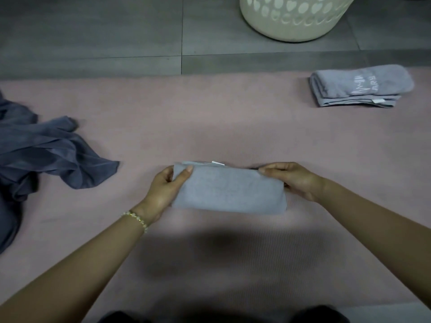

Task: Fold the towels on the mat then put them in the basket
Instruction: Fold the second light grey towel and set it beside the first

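Note:
A light grey folded towel [229, 191] lies in the middle of the pink mat [210, 127]. My left hand [164, 191] grips its left end, thumb on top. My right hand [295, 180] pinches its right end, fingers over the far corner. A second grey towel [359, 86], folded and with white lettering, lies on the mat at the far right. Dark blue unfolded towels [46, 155] are heaped at the left edge. The cream basket [293, 19] with heart-shaped holes stands on the floor beyond the mat.
Grey floor tiles [93, 38] lie beyond the mat's far edge. A beaded bracelet [136, 220] circles my left wrist. A dark shadow falls on the mat near me.

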Action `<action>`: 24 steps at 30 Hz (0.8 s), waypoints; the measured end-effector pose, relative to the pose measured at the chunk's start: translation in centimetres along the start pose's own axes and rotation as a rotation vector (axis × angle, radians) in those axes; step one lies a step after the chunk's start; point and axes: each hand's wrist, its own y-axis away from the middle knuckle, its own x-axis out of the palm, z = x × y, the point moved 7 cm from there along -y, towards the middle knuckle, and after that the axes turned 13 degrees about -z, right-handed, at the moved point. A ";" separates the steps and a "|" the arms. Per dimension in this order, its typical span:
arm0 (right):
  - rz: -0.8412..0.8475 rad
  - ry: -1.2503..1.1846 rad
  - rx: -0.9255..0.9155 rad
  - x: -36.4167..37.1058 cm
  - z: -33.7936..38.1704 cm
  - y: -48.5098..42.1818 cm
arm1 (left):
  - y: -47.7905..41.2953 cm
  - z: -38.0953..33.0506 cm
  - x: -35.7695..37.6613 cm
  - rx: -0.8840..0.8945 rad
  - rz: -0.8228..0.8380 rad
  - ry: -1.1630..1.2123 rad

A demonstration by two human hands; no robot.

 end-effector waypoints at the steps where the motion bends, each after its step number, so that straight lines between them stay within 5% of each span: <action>1: -0.063 -0.057 -0.029 -0.2 -0.2 0.3 | -0.2 -0.1 0.1 0.034 -0.049 0.011; 5: -0.511 -0.173 -0.249 0.0 -1.1 3.2 | -0.6 -0.7 0.8 0.139 -0.171 0.006; 8: -0.690 -0.055 -0.379 1.0 -1.3 4.0 | -1.2 -0.6 1.0 0.199 -0.216 -0.062; 18: -0.669 0.344 -0.367 -0.1 -1.8 2.2 | -2.0 -0.1 0.2 0.186 -0.297 -0.310; 22: -0.741 0.527 -0.689 -0.2 1.3 2.8 | -2.2 0.0 -0.6 0.128 -0.287 -0.492; 24: -0.645 0.564 -0.804 1.3 3.1 2.5 | -2.4 -0.3 -1.2 0.098 -0.238 -0.554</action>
